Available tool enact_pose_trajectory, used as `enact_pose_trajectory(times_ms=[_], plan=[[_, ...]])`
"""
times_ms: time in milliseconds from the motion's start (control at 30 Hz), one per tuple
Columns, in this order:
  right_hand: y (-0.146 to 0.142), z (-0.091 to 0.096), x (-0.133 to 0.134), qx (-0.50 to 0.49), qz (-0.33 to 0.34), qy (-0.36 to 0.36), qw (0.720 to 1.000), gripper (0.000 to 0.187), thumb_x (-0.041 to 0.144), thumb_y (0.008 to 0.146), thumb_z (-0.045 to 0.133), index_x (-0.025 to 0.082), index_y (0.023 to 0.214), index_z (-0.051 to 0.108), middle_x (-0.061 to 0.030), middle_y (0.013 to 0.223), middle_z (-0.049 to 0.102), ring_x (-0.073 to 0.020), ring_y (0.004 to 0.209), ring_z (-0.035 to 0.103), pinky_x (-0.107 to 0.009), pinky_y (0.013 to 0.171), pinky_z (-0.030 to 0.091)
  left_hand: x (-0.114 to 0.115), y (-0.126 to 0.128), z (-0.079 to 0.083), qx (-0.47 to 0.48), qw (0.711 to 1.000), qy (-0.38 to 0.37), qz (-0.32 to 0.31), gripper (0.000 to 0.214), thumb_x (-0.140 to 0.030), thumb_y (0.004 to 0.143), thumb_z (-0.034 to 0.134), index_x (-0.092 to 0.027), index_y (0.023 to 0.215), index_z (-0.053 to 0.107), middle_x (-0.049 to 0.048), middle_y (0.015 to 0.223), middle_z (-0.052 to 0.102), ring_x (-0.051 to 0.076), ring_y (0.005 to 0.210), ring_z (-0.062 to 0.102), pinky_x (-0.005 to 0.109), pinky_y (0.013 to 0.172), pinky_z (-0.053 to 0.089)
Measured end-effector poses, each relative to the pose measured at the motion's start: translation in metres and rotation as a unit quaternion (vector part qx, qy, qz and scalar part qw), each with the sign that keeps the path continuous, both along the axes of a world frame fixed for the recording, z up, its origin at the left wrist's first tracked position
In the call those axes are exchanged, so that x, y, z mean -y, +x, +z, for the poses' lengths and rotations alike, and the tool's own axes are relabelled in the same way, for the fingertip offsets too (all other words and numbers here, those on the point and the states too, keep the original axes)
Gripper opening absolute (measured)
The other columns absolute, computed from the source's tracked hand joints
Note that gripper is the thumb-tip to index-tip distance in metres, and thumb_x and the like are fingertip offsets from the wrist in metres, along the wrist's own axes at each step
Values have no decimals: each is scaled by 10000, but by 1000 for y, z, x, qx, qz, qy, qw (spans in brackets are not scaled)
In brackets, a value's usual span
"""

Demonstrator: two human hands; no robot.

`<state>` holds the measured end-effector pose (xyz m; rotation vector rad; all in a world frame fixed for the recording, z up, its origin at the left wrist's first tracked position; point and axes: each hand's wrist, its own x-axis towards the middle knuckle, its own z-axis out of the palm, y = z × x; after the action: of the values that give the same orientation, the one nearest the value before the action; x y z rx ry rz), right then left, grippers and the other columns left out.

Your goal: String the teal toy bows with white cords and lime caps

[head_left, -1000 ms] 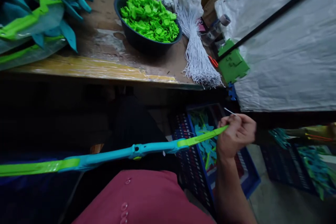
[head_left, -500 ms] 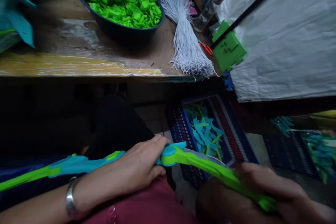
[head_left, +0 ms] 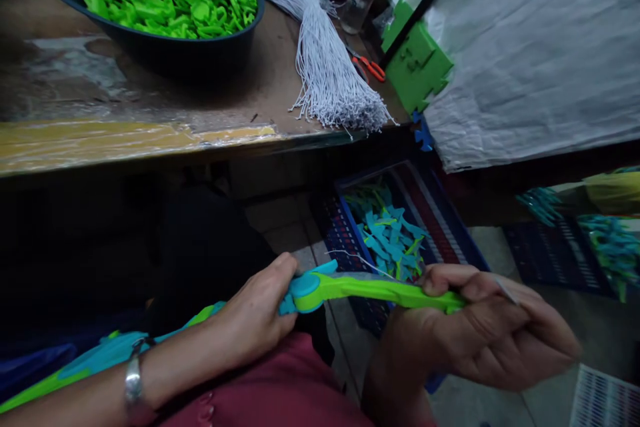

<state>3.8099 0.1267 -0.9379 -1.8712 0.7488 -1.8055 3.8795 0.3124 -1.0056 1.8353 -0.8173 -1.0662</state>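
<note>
A long plastic toy bow, bright green and turquoise, lies across my lap and runs out past my left forearm. My left hand is wrapped round its turquoise part, beside a round turquoise joint. At the far end of the green limb, my right hand pinches the tip between thumb and fingers. A thin white cord curves loosely above the limb toward my right hand; where it ends there is hidden by the fingers.
On the table a dark basin holds green plastic pieces. Beside it are a bundle of white cords, orange-handled scissors and a green foam mat piece. Below, a blue crate contains turquoise and green parts.
My right hand has moved up and turned, its fingers now pinching the limb's tip. The green limb is more level, and the white cord stands out loose above it. The view has shifted right.
</note>
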Motion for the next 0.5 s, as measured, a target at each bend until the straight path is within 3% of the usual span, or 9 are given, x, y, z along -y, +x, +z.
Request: enact_pose_trajectory(times_ms=[67,167,233,300,400,500], plan=[[6,-4,0,22,21,11,999,183,243,970,577,263,792,543,1,661,468,-184,511,492,-378,454,397,6,1,-3,5,1000,20,-7,260,-129,737,567,-203,978,504,57,1019,551,210,863,536,347,750,422],[0,-6,11,-78,104,29,991,100,202,965,598,232,870,609,-14,752,586,-202,681,613,-421,677,527,16,3,-7,16,999,36,-5,243,-143,749,580,-200,975,510,62,1015,563,211,843,557,348,740,431],[-8,-1,25,-140,153,46,977,62,208,977,611,220,926,644,-31,839,649,-209,810,656,-423,801,542,22,6,-8,29,998,58,-10,246,-147,751,603,-193,976,515,72,1038,574,224,877,582,360,774,449],[-12,11,38,-179,220,85,955,78,203,979,610,224,926,663,-30,861,665,-202,849,662,-398,828,543,28,9,-8,44,995,86,-28,263,-152,765,628,-180,1006,526,87,1078,590,241,937,610,367,827,469],[-6,38,52,-247,341,152,894,70,217,964,638,247,916,679,-13,859,658,-165,763,628,-311,692,513,38,11,-8,63,989,124,-54,285,-170,807,649,-146,1077,560,124,1136,616,270,1001,646,360,844,495],[28,71,46,-326,470,186,799,50,252,952,666,248,905,682,2,825,645,-120,667,569,-251,563,427,52,6,-10,71,984,149,-69,344,-130,800,651,-87,1139,608,185,1137,660,295,943,697,342,724,519]])
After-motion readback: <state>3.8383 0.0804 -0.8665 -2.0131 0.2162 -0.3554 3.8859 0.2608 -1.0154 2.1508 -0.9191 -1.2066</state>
